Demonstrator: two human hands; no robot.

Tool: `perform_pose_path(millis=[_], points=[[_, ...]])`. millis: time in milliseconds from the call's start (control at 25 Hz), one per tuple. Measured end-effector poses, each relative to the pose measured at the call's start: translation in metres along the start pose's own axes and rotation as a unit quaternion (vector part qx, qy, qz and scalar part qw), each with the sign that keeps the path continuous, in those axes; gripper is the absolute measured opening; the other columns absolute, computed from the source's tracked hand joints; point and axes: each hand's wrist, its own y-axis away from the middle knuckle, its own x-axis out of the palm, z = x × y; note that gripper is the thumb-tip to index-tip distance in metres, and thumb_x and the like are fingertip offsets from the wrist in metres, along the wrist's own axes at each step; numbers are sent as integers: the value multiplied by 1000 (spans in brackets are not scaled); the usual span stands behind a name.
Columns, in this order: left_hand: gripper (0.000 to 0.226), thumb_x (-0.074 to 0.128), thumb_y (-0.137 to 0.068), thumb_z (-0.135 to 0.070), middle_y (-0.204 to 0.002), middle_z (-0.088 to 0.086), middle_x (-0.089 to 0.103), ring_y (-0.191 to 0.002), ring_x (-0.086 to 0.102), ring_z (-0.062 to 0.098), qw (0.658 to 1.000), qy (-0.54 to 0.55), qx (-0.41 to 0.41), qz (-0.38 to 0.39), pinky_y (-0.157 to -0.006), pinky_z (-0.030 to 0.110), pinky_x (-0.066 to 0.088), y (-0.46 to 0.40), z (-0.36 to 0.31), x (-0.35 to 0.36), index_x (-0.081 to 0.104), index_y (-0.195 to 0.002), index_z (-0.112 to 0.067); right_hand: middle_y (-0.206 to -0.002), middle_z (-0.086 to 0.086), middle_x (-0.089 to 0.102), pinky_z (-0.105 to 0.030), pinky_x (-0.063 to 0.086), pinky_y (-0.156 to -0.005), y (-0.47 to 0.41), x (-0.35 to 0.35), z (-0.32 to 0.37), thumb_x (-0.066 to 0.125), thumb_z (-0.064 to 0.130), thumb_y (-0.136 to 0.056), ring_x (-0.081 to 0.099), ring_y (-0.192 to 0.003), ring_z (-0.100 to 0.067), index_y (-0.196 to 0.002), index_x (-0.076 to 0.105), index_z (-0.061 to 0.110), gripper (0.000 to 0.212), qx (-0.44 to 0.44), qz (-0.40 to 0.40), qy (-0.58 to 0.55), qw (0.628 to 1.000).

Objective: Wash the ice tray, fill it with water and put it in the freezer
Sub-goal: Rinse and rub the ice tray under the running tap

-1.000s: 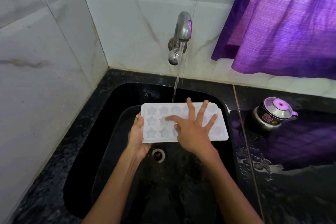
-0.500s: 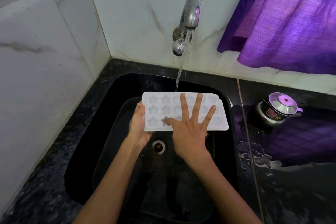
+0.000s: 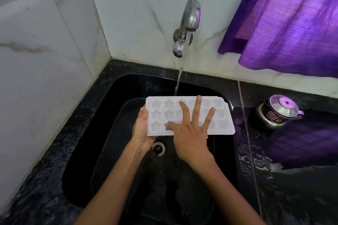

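Fingers spread, the right hand (image 3: 190, 131) lay flat on a white ice tray (image 3: 222, 124) with star-shaped cups, while the left hand (image 3: 141, 131) gripped the tray's end just beside it, over a black sink (image 3: 109, 151). Water ran from a steel tap (image 3: 188, 23) beyond the fingertips, meeting the tray's far edge. Further right, a small steel pot (image 3: 278, 113) stood on the dark worktop (image 3: 292, 179) beneath a purple curtain (image 3: 285, 20).
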Motion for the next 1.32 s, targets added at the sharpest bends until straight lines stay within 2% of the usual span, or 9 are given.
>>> perform_pose_path(millis=[160, 280, 440, 520, 640, 720, 880, 1160, 1320], points=[[30, 34, -100, -38, -102, 4, 73, -87, 72, 24, 1000, -18, 19, 10, -68, 43, 60, 0, -7, 1, 59, -107, -24, -155, -12, -28, -65, -41, -82, -1, -2, 0, 57, 20, -87, -59, -108, -42, -125, 51, 38, 43, 0, 1, 12, 1000], [35, 32, -100, -39, -112, 8, 69, -97, 68, 28, 1000, -14, 1, 13, -72, 43, 59, 2, -6, -1, 57, -118, -21, -157, -10, -24, -64, -43, -81, 0, -3, 7, 56, 25, -88, -62, -105, -40, -117, 58, 36, 31, -7, 2, 10, 1000], [42, 31, -100, -40, -122, 13, 65, -108, 63, 34, 999, -1, -18, 33, -82, 51, 54, 5, -8, -5, 51, -130, -19, -159, -6, -14, -60, -40, -87, -16, -12, -7, 56, 8, -80, -55, -117, -35, -104, 63, 38, 40, 2, -56, -63, 996], [42, 33, -99, -40, -119, 13, 67, -102, 67, 32, 999, -6, -17, 40, -74, 46, 58, 5, -8, -3, 53, -129, -18, -160, -4, -8, -54, -40, -90, -29, -15, -10, 51, 0, -76, -47, -127, -33, -108, 61, 38, 51, 0, -103, -103, 989], [46, 35, -98, -43, -115, 15, 69, -95, 70, 29, 999, -22, -35, 36, -65, 38, 59, 6, -2, 4, 54, -128, -15, -160, -6, -9, -56, -33, -98, -48, -11, -6, 50, 3, -79, -39, -135, -37, -120, 57, 38, 54, -15, -100, -114, 988], [47, 33, -99, -44, -113, 16, 69, -94, 70, 30, 997, -24, -58, 38, -67, 38, 59, 5, 3, 9, 54, -128, -14, -159, -7, -14, -58, -29, -101, -54, -3, -6, 52, 10, -84, -43, -130, -38, -125, 54, 38, 50, 0, -81, -86, 993], [43, 37, -98, -43, -105, 14, 72, -89, 71, 30, 996, -36, -69, 46, -67, 40, 58, -2, 10, 18, 59, -122, -16, -159, -8, -18, -56, -39, -92, -54, 7, -13, 54, 14, -84, -52, -119, -35, -123, 56, 40, 47, 63, -98, -72, 991], [30, 37, -100, -37, -93, 8, 76, -81, 73, 26, 997, -41, -51, 49, -66, 40, 59, -14, 4, 25, 62, -109, -22, -157, -9, -24, -63, -31, -95, -67, -1, -29, 58, 13, -86, -51, -118, -36, -133, 42, 49, 61, 21, -42, -47, 998], [29, 37, -101, -35, -87, 6, 76, -76, 73, 23, 997, -54, -39, 47, -66, 38, 59, -19, 2, 30, 62, -107, -20, -159, -9, -15, -61, -41, -84, -73, -6, -25, 62, 16, -81, -53, -115, -39, -126, 52, 46, 56, 32, -71, -11, 997]])
